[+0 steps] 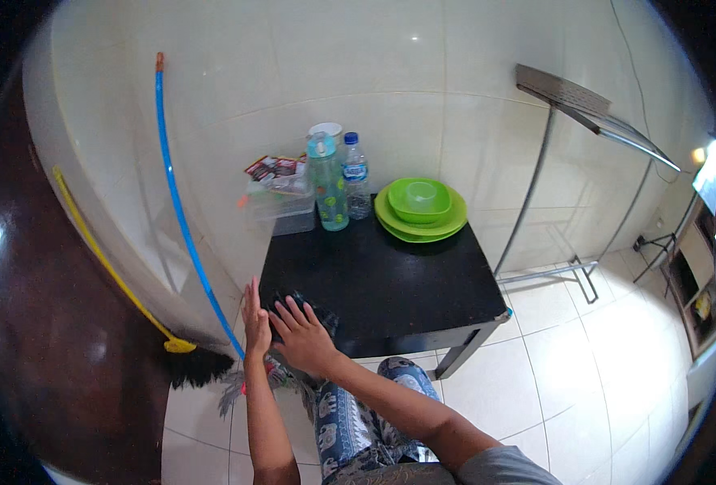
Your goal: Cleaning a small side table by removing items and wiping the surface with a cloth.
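At the near left corner of the black table [394, 285], my left hand [255, 321] is held edge-on with its fingers pointing up. Close to its right, my right hand [303, 339] is spread palm down over a dark, crumpled thing [327, 318], perhaps a plastic bag, mostly covered by the hand. Whether the palm presses on it I cannot tell. Farther back stand a green-tinted drinking bottle [332, 194] and a clear plastic water bottle [357, 182]. Green plates [458, 225] with a green bowl [395, 203] on top sit at the back right, a small translucent bowl [421, 194] inside.
A clear plastic container [294, 215] with small packets [273, 168] stands at the back left. Left of the table lean a blue mop handle [176, 194] and a yellow-handled broom [109, 260]. To the right stands a metal frame rack [531, 188] on white floor tiles [552, 364].
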### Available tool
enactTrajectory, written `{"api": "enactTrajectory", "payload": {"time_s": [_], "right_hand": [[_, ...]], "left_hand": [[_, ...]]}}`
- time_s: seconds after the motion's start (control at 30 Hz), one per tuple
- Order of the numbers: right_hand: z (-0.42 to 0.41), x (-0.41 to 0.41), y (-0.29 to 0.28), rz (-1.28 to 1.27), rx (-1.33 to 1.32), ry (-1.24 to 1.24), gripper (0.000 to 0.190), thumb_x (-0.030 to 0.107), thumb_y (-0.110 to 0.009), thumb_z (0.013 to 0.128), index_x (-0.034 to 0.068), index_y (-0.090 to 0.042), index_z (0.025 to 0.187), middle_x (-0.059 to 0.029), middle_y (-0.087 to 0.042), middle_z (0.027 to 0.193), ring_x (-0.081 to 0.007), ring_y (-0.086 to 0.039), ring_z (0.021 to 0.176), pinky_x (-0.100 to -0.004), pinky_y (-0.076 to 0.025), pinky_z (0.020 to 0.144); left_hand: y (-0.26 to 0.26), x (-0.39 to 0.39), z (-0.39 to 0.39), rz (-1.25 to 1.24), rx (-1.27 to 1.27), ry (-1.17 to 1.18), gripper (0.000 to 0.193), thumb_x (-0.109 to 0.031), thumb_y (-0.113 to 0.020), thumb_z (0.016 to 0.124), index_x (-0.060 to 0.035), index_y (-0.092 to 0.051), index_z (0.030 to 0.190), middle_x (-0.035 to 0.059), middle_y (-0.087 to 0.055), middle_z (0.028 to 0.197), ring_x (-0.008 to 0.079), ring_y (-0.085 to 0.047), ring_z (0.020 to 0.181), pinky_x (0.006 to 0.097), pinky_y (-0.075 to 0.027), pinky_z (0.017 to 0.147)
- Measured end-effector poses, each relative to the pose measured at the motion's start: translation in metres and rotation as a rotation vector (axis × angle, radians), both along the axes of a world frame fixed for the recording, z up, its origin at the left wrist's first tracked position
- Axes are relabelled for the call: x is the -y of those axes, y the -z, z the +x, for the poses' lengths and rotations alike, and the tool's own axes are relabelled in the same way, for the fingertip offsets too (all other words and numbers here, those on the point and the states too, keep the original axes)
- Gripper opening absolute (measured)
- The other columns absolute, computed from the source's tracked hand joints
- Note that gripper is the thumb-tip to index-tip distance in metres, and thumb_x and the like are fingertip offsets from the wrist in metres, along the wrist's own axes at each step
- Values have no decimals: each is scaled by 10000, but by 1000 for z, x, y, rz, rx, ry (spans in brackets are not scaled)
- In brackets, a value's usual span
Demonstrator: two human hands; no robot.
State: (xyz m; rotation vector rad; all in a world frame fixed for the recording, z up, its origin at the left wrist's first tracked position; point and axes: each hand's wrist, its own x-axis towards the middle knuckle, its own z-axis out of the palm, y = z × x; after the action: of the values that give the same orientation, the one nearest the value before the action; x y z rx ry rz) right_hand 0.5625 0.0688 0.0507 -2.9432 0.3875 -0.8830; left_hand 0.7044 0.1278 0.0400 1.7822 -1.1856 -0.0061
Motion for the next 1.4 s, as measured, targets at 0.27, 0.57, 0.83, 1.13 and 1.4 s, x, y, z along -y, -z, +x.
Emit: {"api": "enactTrajectory", "payload": {"time_s": [0.27, 0.57, 0.83, 1.13, 1.4], "right_hand": [[-204, 138, -34, 203, 45, 711, 527, 242, -607, 791, 41, -454, 1254, -170, -394, 1353, -350, -306, 1295, -504, -221, 1052], [-166, 123, -19, 108, -20, 413, 569, 328, -587, 802, 69, -431, 1284, -137, -381, 1375, -329, -288, 1311, -499, -220, 1057], [-244, 148, -34, 178, 40, 741, 514, 305, -564, 830, 104, -446, 1288, -95, -396, 1376, -287, -270, 1328, -469, -179, 1079], [-231, 152, -28, 172, 43, 760, 513, 317, -554, 829, 112, -449, 1287, -93, -395, 1379, -287, -264, 1331, -454, -175, 1083], [-238, 148, -20, 166, 125, 770, 485, 317, -575, 813, 116, -482, 1244, -82, -427, 1355, -284, -297, 1314, -456, -197, 1072]], "left_hand": [[-14, 17, -24, 226, 153, -185, 799, -643, -391, 837, -120, -228, 1418, 145, -211, 1470, 331, -138, 1370, 567, -102, 1055], [-22, 194, -106, -130, 167, 142, 249, -131, -608, 817, -14, -594, 1036, 156, -639, 993, 279, -634, 876, 374, -499, 756], [-40, 270, -99, 203, -767, 171, 254, -119, -556, 864, 79, -554, 1023, 199, -650, 861, 280, -670, 718, 315, -560, 603], [-31, 312, -108, 189, -992, 162, 172, 21, -542, 801, 172, -536, 884, 254, -637, 801, 283, -672, 633, 297, -584, 516], [-43, 264, -113, 347, -889, 275, 171, -12, -542, 808, 141, -567, 880, 213, -657, 783, 217, -676, 647, 233, -557, 496]]}}
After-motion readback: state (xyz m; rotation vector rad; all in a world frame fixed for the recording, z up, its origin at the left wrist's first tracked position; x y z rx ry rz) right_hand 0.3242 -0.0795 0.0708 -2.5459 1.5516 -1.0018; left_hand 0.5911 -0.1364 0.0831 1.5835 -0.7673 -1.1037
